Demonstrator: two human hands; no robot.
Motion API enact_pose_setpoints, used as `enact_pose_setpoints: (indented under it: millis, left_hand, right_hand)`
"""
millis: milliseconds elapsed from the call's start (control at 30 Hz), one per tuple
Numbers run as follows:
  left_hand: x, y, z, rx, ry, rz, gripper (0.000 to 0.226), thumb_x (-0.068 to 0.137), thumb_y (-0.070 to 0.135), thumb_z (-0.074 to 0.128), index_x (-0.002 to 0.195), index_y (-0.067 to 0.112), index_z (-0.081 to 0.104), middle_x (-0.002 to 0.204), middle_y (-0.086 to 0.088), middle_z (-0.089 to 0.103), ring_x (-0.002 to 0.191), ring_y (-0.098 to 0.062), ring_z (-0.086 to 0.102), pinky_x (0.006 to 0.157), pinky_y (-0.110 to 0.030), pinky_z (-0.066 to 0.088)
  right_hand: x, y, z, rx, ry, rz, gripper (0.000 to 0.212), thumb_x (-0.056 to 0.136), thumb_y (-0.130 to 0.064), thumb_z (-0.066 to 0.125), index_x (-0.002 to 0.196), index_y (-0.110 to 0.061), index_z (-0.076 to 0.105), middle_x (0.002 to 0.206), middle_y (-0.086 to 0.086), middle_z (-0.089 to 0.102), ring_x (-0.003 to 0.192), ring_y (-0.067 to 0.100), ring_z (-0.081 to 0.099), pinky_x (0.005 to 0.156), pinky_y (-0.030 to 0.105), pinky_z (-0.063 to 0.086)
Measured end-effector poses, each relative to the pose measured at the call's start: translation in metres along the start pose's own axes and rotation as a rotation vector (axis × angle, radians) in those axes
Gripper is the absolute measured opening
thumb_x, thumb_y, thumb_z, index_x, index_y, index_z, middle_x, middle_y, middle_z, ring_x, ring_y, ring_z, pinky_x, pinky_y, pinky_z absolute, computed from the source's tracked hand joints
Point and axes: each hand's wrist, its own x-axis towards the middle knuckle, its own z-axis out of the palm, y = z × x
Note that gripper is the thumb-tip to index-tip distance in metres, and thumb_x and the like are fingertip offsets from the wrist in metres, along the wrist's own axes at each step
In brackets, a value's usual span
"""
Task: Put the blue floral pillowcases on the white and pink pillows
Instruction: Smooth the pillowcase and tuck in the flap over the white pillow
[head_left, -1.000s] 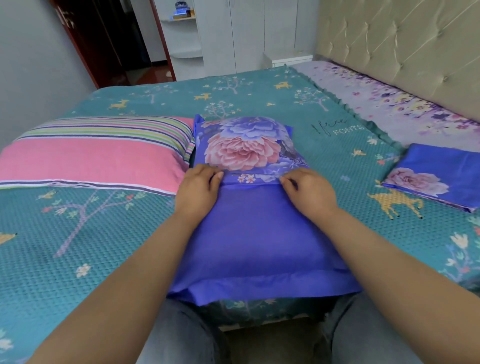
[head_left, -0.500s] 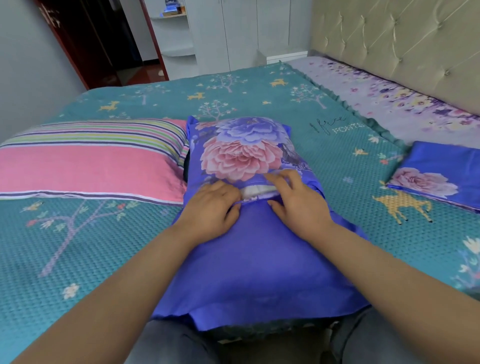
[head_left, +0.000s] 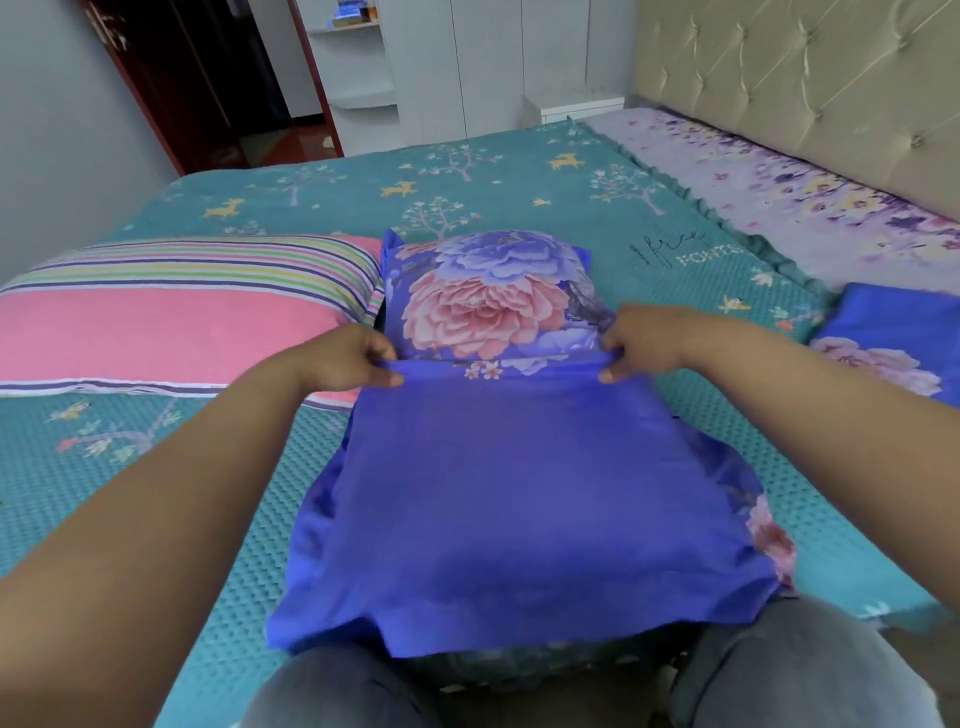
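Observation:
A blue floral pillowcase (head_left: 514, 493) lies over a pillow in front of me on the bed; the pillow inside is hidden. Its plain blue flap meets the rose-printed part along a seam across the middle. My left hand (head_left: 348, 358) pinches the left end of that flap edge. My right hand (head_left: 649, 343) pinches the right end, and the edge is stretched taut between them. A pink pillow (head_left: 171, 317) with coloured stripes lies to the left, bare. A second folded blue floral pillowcase (head_left: 898, 348) rests at the right.
The bed wears a teal cover (head_left: 156, 499) with deer and trees. A lilac floral sheet (head_left: 810, 192) and a tufted beige headboard (head_left: 810, 78) lie at the right. White cabinets (head_left: 467, 62) and a dark doorway (head_left: 208, 78) stand beyond. My knees (head_left: 795, 670) touch the bed's near edge.
My hands moved apart from the middle of the flap edge to its two ends and pulled it taut. The white gap seen half a second ago is covered.

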Motion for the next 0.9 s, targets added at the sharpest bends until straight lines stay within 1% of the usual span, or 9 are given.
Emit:
enact_pose_setpoints:
  millis: [67,133,233,333,500,567,733,833,900]
  left_hand:
    - [0.011,0.012,0.018,0.213,0.351,-0.030,0.012,0.085,0.022,0.063,0.078,0.015,0.057,0.085,-0.010,0.063,0.082,-0.029,0.058,0.066,-0.029,0.036]
    - [0.016,0.023,0.036,0.215,0.602,-0.124,0.011,0.087,0.022,0.056,0.087,0.011,0.057,0.096,-0.016,0.063,0.091,-0.035,0.059,0.067,-0.034,0.041]
    - [0.022,0.018,0.052,-0.049,0.531,-0.228,0.015,0.087,0.028,0.059,0.082,0.017,0.052,0.090,-0.011,0.061,0.086,-0.028,0.057,0.070,-0.032,0.040]
    - [0.024,0.017,0.051,-0.090,0.368,-0.052,0.024,0.080,0.015,0.064,0.067,0.021,0.044,0.081,-0.002,0.057,0.081,-0.023,0.056,0.067,-0.029,0.038]
    - [0.025,0.014,0.052,0.060,0.657,-0.249,0.019,0.081,0.031,0.067,0.076,0.021,0.052,0.092,-0.007,0.063,0.094,-0.029,0.057,0.076,-0.035,0.038]
    - [0.024,0.015,0.058,-0.034,0.729,-0.334,0.018,0.081,0.033,0.068,0.081,0.020,0.056,0.098,-0.007,0.062,0.101,-0.030,0.053,0.081,-0.038,0.036]
    - [0.026,0.020,0.060,-0.036,0.749,-0.296,0.005,0.082,0.015,0.059,0.084,0.020,0.057,0.106,-0.009,0.057,0.106,-0.031,0.046,0.080,-0.037,0.033]
    - [0.034,0.026,0.051,-0.210,0.680,-0.204,0.022,0.082,0.004,0.048,0.068,0.020,0.044,0.084,-0.006,0.056,0.088,-0.026,0.050,0.076,-0.032,0.036]
    - [0.035,0.030,0.043,-0.495,0.546,-0.086,0.029,0.086,0.003,0.055,0.068,0.022,0.042,0.072,-0.002,0.053,0.076,-0.020,0.049,0.073,-0.028,0.039]
  right_hand:
    - [0.006,-0.009,0.008,-0.040,0.355,0.182,0.030,0.090,-0.042,0.055,0.104,-0.017,0.063,0.106,0.011,0.053,0.103,0.034,0.057,0.079,0.034,0.044]
    - [0.011,-0.015,0.020,0.027,0.479,0.321,0.034,0.094,-0.039,0.049,0.116,-0.015,0.059,0.115,0.015,0.059,0.104,0.035,0.060,0.080,0.037,0.047]
    - [0.014,-0.012,0.037,0.083,0.324,0.375,0.033,0.095,-0.039,0.048,0.116,-0.017,0.060,0.117,0.012,0.063,0.107,0.032,0.060,0.082,0.033,0.046]
    - [0.017,-0.003,0.027,0.308,0.115,0.188,0.013,0.085,-0.023,0.058,0.075,-0.015,0.056,0.082,0.006,0.058,0.080,0.025,0.056,0.060,0.025,0.037]
    - [0.019,-0.005,0.002,0.605,-0.125,0.050,0.014,0.081,-0.014,0.066,0.070,-0.014,0.056,0.062,0.005,0.041,0.058,0.017,0.038,0.050,0.024,0.032]
    - [0.024,-0.005,-0.006,0.520,-0.081,0.076,0.009,0.082,-0.020,0.069,0.079,-0.013,0.063,0.069,0.010,0.052,0.062,0.020,0.048,0.056,0.027,0.041]
    - [0.024,-0.029,0.000,0.262,0.482,0.320,0.031,0.088,-0.030,0.054,0.113,-0.011,0.054,0.115,0.017,0.060,0.105,0.034,0.058,0.080,0.034,0.045]
    - [0.023,-0.050,0.013,0.214,0.496,0.142,0.025,0.087,-0.023,0.053,0.111,-0.016,0.055,0.119,0.014,0.053,0.113,0.033,0.049,0.088,0.035,0.041]
    - [0.024,-0.061,0.007,0.369,0.401,-0.027,0.013,0.083,-0.015,0.058,0.094,-0.021,0.054,0.103,0.005,0.056,0.102,0.026,0.051,0.082,0.029,0.040]
